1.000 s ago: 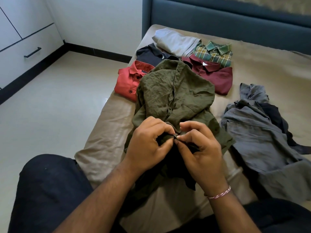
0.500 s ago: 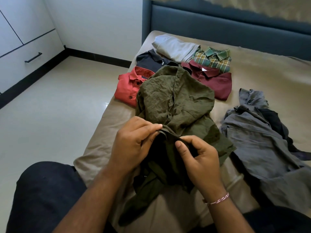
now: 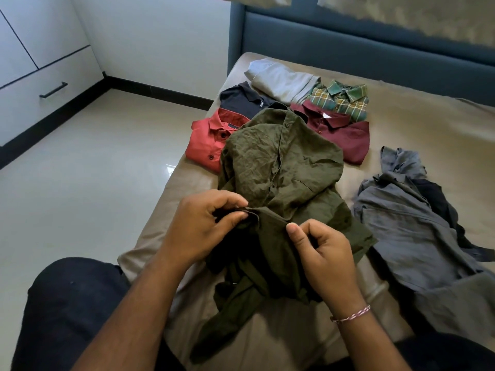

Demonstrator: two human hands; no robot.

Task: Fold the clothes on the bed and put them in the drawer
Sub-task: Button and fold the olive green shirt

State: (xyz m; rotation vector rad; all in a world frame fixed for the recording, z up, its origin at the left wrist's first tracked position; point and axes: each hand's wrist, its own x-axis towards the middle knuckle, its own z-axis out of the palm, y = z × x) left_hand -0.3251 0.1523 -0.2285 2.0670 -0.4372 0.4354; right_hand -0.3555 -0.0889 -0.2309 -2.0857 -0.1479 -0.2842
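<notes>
Olive shirt [image 3: 281, 167], crumpled, buttoned, collar away, on bed [image 3: 415, 129].
Left hand [image 3: 203, 226] and right hand [image 3: 324, 253] each pinch its hem; drawer [image 3: 40, 97] closed.

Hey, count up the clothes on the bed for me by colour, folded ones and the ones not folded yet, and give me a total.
Red: 1, folded red shirt
Maroon: 1, folded maroon shirt
Navy: 1, folded navy shirt
Green plaid: 1, folded plaid shirt
Light grey: 1, folded light grey garment
Olive: 1, olive shirt, being handled
Grey: 1, unfolded grey garment
Dark: 1, dark garment, partly hidden
Total: 8
</notes>
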